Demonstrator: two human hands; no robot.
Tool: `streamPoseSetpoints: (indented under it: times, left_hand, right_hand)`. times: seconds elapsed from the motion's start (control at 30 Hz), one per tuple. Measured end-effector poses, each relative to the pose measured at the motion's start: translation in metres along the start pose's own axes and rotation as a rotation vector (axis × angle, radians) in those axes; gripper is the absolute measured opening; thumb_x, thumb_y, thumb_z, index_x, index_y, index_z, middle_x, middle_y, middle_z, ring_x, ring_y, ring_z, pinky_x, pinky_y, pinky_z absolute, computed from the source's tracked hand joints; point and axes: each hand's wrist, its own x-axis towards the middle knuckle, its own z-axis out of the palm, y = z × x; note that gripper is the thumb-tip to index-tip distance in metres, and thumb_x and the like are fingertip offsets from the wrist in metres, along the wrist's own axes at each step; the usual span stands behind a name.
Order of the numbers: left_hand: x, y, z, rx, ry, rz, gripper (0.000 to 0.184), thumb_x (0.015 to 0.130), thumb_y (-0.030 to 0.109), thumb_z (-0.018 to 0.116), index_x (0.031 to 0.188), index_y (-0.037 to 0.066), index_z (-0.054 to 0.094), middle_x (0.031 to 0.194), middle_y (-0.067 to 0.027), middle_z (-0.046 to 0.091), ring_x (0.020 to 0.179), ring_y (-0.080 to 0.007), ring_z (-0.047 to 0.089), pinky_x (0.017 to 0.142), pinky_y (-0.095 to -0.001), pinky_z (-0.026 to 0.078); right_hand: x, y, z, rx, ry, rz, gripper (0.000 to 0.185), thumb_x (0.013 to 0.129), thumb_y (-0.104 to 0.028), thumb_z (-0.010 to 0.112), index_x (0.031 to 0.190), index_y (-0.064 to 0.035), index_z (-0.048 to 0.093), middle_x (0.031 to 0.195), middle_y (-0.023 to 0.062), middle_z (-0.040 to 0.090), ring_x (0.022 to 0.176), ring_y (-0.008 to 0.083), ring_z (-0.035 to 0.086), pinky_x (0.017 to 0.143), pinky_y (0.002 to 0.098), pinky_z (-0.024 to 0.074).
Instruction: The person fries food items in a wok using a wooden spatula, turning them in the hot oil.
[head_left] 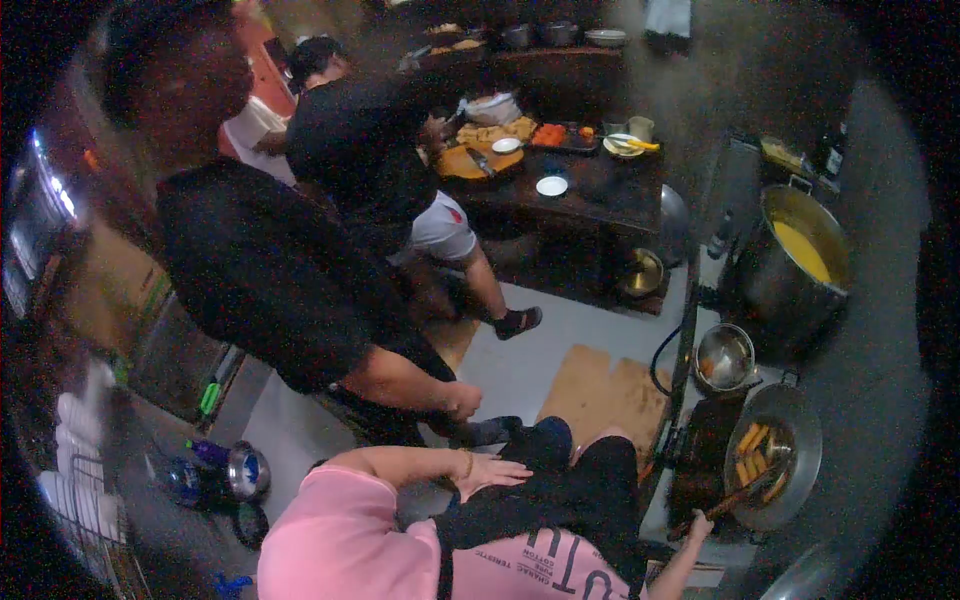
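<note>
My left hand (495, 471) lies flat on my dark-trousered thigh, fingers stretched out and holding nothing. At the lower right, my right hand (694, 528) is closed round a long wooden-handled cooking utensil (743, 496). The utensil slants over the rim of a wide metal wok (803, 455); I cannot make out the shape of its head. Several golden-brown, roll-shaped pieces (751, 462) lie in the wok beside the utensil.
Beyond the wok stand a metal bowl (724, 357) and a tall pot (775, 265) of yellow liquid. A person in black (265, 270) stands to my left; others are by a dark table (600, 195) with food. A wooden board (600, 390) lies on the floor.
</note>
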Motion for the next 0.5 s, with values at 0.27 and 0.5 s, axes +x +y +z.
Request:
streamPoseSetpoints:
  times: [0.27, 0.5]
  left_hand:
    - [-0.002, 0.0, 0.012, -0.055, 0.007, 0.019, 0.139, 0.024, 0.038, 0.082, 0.136, 0.014, 0.005, 0.143, -0.0106, -0.002, 0.131, -0.0329, 0.003, 0.1, -0.0532, 0.02]
    - [-0.002, 0.009, 0.008, -0.082, 0.039, 0.042, 0.137, 0.024, 0.037, 0.082, 0.136, 0.014, 0.006, 0.143, -0.0097, -0.002, 0.131, -0.0319, 0.003, 0.099, -0.0546, 0.021]
  right_hand:
    - [-0.002, 0.004, -0.004, -0.003, -0.007, 0.014, 0.064, 0.065, -0.021, 0.067, 0.114, 0.0068, 0.038, 0.099, 0.0174, 0.052, 0.079, 0.0283, 0.052, 0.065, 0.0384, 0.0454]
    - [-0.004, 0.008, -0.005, -0.001, -0.01, 0.017, 0.064, 0.063, -0.02, 0.068, 0.113, 0.007, 0.038, 0.099, 0.0173, 0.051, 0.078, 0.0281, 0.052, 0.063, 0.0383, 0.0461]
